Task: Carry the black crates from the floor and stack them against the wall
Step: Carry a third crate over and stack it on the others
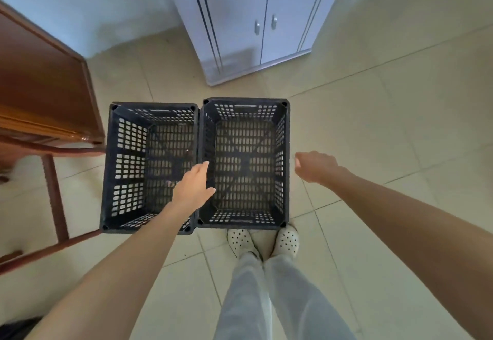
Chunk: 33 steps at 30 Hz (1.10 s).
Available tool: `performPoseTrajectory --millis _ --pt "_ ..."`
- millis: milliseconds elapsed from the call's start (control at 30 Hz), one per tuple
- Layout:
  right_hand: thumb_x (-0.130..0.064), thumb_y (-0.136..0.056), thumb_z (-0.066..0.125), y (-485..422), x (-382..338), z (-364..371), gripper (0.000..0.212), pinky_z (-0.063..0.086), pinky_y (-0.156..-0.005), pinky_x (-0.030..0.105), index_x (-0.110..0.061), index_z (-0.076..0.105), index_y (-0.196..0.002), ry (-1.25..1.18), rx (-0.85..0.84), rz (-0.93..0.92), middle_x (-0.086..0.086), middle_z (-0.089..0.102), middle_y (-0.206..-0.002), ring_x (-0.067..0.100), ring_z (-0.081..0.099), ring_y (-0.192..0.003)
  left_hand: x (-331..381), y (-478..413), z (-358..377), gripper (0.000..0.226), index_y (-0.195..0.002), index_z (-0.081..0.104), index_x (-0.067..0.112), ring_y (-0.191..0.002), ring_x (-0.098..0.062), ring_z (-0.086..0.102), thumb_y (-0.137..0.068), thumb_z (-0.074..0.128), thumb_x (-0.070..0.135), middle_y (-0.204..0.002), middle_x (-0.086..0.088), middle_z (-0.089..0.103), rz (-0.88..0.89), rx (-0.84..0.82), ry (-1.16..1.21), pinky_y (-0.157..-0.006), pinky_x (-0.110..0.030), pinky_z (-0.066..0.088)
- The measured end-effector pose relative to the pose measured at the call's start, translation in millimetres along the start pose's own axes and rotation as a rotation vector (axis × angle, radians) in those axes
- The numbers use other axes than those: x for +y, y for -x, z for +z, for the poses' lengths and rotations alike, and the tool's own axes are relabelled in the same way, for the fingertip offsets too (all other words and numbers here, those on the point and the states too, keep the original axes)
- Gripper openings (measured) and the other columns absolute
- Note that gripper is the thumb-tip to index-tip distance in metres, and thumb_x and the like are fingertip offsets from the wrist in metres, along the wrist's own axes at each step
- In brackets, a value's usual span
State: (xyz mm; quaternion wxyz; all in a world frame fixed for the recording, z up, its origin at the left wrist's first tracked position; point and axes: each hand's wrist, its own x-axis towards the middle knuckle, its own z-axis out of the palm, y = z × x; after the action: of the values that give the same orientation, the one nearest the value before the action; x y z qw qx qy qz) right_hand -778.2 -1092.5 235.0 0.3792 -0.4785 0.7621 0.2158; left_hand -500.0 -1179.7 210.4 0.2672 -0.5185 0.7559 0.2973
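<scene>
**Two black crates on the floor, hands reaching for the right one**

Pale tiled floor (373, 126), with a white two-door cabinet (256, 19) against the far wall and a brown wooden surface (40, 78) at the left edge.

Item 1: left crate (128, 168). Black, perforated, empty, upright on the floor, tucked beside the leg of the wooden surface. Its right wall touches the neighbouring crate.

Item 2: right crate (245, 163). Same make, empty, upright, directly in front of the person's white perforated shoes (262, 241). Placement straight ahead of the feet suggests it is the one about to be lifted.

Item 3: left hand (193, 186). Open, fingers extended together, thumb spread; it lies over the seam where the two crate rims meet. Whether it touches the rim cannot be told. It holds nothing.

Item 4: right hand (314, 166). Loosely curled, knuckles up, empty, just outside the right crate's right wall and apart from it.

Assessment: the hands bracket the right crate on either long side, probably to grip its opposite rims for a level two-handed lift. Neither crate is stacked yet; both remain well short of the wall.
</scene>
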Motion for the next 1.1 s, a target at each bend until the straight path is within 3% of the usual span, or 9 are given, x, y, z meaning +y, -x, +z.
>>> performPoseTrajectory --millis 333,533,633,733,867,933,967,1033,1100 --pt "-0.024 -0.1 0.043 -107 3 137 0.039 0.044 -0.081 0.037 -0.005 0.039 -0.133 -0.365 0.001 0.174 0.012 0.054 -0.124 0.028 0.055 -0.099 -14 -110 107 0.083 -0.156 0.001 0.014 -0.151 -0.022 0.012 -0.097 0.056 0.032 -0.165 -0.001 -0.001 -0.012 0.021 -0.081 -0.112 -0.045 0.035" --pt "-0.036 -0.1 0.048 -191 -1 195 0.084 0.042 -0.105 0.05 -0.002 -0.007 -0.153 -0.581 0.117 0.228 0.019 0.017 -0.159 0.039 0.043 -0.133 -62 -186 147 0.088 -0.154 -0.006 0.003 -0.151 -0.027 -0.012 -0.097 0.055 0.03 -0.164 -0.01 -0.008 -0.036 0.205 -0.185 -0.119 -0.044 0.025" --pt "-0.015 -0.1 0.045 -213 -3 208 0.057 0.052 -0.08 0.045 -0.009 0.013 -0.147 -0.806 0.262 0.267 0.021 0.057 -0.123 0.034 0.062 -0.097 -71 -205 163 0.09 -0.154 0.003 -0.002 -0.15 -0.033 -0.01 -0.094 0.06 0.033 -0.163 -0.017 -0.007 0.001 0.303 -0.238 -0.12 -0.044 0.017" --pt "-0.006 -0.098 0.039 -217 6 217 0.041 0.046 -0.063 0.04 -0.012 0.024 -0.135 -0.817 0.319 0.233 0.015 0.06 -0.094 0.031 0.059 -0.077 -68 -205 176 0.088 -0.155 0.004 0.003 -0.15 -0.033 -0.009 -0.092 0.063 0.024 -0.163 -0.015 -0.012 0.019 0.336 -0.159 -0.12 -0.044 0.017" --pt "-0.003 -0.096 0.041 -214 40 221 0.035 0.047 -0.069 0.044 -0.012 0.03 -0.129 -0.818 0.343 0.328 0.02 0.06 -0.101 0.036 0.057 -0.082 -37 -193 175 0.094 -0.156 -0.005 0.021 -0.135 -0.018 0.04 -0.091 0.058 -0.002 -0.162 0.01 -0.022 0.118 0.319 0.115 -0.069 -0.035 0.057" --pt "-0.004 -0.096 0.043 -209 66 226 0.033 0.048 -0.074 0.047 -0.012 0.031 -0.126 -0.803 0.338 0.403 0.023 0.06 -0.104 0.04 0.059 -0.088 -13 -190 178 0.097 -0.156 -0.006 0.025 -0.102 0.004 0.05 -0.089 0.054 -0.011 -0.164 0.011 -0.01 0.135 0.33 0.255 -0.073 -0.039 0.053" --pt "-0.004 -0.096 0.043 -205 81 230 0.032 0.048 -0.074 0.047 -0.012 0.032 -0.125 -0.795 0.336 0.445 0.023 0.061 -0.105 0.042 0.059 -0.09 -2 -191 181 0.098 -0.156 -0.004 0.026 -0.111 0.005 0.046 -0.088 0.055 -0.012 -0.165 0.007 0.001 0.125 0.323 0.325 -0.089 -0.037 0.051" --pt "-0.002 -0.095 0.044 -197 107 235 0.03 0.046 -0.075 0.045 -0.011 0.034 -0.122 -0.792 0.322 0.515 0.025 0.061 -0.109 0.043 0.059 -0.094 20 -194 187 0.092 -0.155 0.014 0.029 -0.131 -0.01 0.047 -0.086 0.059 -0.012 -0.155 0.0 0.034 0.092 0.299 0.479 -0.108 -0.04 0.044" --pt "-0.002 -0.095 0.046 -187 127 237 0.029 0.045 -0.077 0.044 -0.008 0.038 -0.123 -0.802 0.293 0.555 0.024 0.061 -0.113 0.043 0.059 -0.098 45 -196 187 0.075 -0.145 0.038 0.024 -0.118 -0.02 0.061 -0.084 0.06 -0.013 -0.133 -0.002 0.059 0.019 0.284 0.586 -0.101 -0.042 0.05"
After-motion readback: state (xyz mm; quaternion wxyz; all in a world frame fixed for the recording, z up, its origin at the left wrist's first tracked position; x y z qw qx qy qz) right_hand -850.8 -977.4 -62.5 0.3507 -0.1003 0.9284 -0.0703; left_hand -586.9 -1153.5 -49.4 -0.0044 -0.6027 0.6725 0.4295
